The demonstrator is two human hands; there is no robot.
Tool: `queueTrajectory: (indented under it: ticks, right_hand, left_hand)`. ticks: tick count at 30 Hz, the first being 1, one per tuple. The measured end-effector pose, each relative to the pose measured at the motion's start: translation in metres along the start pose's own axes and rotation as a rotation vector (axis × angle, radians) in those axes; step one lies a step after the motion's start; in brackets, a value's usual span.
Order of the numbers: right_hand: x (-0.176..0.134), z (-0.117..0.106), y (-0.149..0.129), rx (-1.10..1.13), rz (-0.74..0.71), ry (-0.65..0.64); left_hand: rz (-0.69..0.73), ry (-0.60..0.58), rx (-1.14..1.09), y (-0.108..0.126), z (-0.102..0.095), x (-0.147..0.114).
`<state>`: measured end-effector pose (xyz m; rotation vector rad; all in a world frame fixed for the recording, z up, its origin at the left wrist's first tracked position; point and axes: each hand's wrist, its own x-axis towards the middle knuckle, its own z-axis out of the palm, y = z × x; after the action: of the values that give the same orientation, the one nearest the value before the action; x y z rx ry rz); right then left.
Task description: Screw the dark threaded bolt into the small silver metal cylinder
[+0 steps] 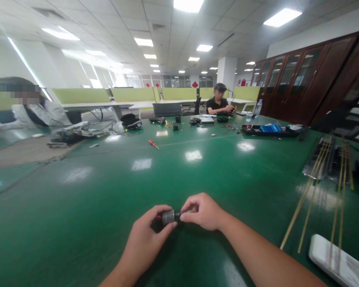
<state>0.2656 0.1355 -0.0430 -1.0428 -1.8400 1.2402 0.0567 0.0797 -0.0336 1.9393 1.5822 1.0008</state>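
Bright office [173,44], broad green table [179,175], grey-and-black cylinder [168,217] low in the centre.
Dark wooden cabinets [305,79] at right. Across the table, a seated person in black [213,105]; at far left, another person in a pale top [50,113]. Beyond the right forearm [251,243], a spread of long thin sticks [296,214] and a white case [320,247]. At back right, a black tray [266,134] holding blue pieces [271,128], with a clear bottle [258,108] upright behind. Left hand [145,235] curled around the cylinder's wide grey part; right hand [205,212] pinched thumb-to-forefinger on the narrower dark end, partly hiding it. Farther out, a red-handled screwdriver [152,142], tip toward lower right. Cylinder over the near tabletop, long axis nearly level across the view, grey end leftward, dark end rightward, seemingly ribbed but too blurred for certainty.
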Motion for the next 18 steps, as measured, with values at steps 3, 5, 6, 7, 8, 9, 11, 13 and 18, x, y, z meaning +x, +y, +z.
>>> queueTrajectory:
  ticks: [3,5,6,7,8,9,11,13,18]
  right_hand:
    - [-0.0001,-0.0002,-0.0004,0.013,0.005,-0.005]
    - [-0.0002,-0.0004,-0.001,0.022,0.009,-0.013]
    - [-0.0003,-0.0005,-0.0014,0.024,0.01,-0.016]
    - [-0.0003,-0.0007,-0.0017,0.023,0.01,-0.016]
    - [-0.0002,-0.0008,-0.002,0.022,0.01,-0.014]
    - [-0.0001,-0.0009,-0.0023,0.02,0.008,-0.013]
    - [0.0001,-0.0011,-0.0024,0.019,0.008,-0.014]
    - [0.0004,-0.0013,-0.0019,0.019,0.008,-0.021]
    - [0.0011,-0.0018,0.0011,0.045,0.02,-0.04]
  left_hand:
    - [-0.005,0.004,-0.01,-0.0003,-0.0004,-0.0005]
    - [-0.008,0.003,-0.008,-0.0003,-0.0006,-0.0007]
    - [-0.007,0.002,-0.006,-0.0002,-0.0006,-0.0007]
    - [-0.004,0.005,-0.003,-0.0001,-0.0005,-0.0005]
    - [-0.001,0.007,-0.001,0.0001,-0.0003,-0.0003]
    - [0.003,0.01,0.002,0.0004,-0.0002,0.0]
    - [0.014,0.016,0.009,0.0012,-0.0002,0.0006]
    - [0.027,0.023,0.017,0.0022,-0.0005,0.0009]
    - [0.039,0.034,0.015,0.0027,-0.0013,0.0003]
